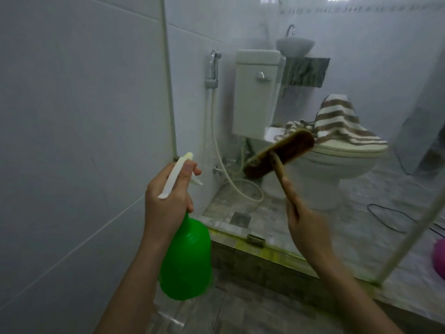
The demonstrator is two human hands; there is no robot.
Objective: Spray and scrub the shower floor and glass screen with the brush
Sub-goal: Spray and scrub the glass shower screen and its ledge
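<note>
My left hand (pixel 168 201) grips the white trigger head of a green spray bottle (pixel 185 259), nozzle aimed at the glass screen (pixel 313 68) near its left edge. My right hand (pixel 303 220) holds the wooden handle of a brown scrub brush (pixel 279 153), whose head is tilted and lies against the hazy glass at mid height. The grey shower floor (pixel 240 309) shows at the bottom, below a raised tiled kerb (pixel 252 259) that carries the glass.
White tiled wall (pixel 72 116) fills the left. Behind the glass stand a toilet (pixel 337 165) with a striped towel (pixel 337 119) on its lid, a cistern, a bidet sprayer hose, a small basin and a floor drain (pixel 240 219). A pink object (pixel 439 256) is at the right edge.
</note>
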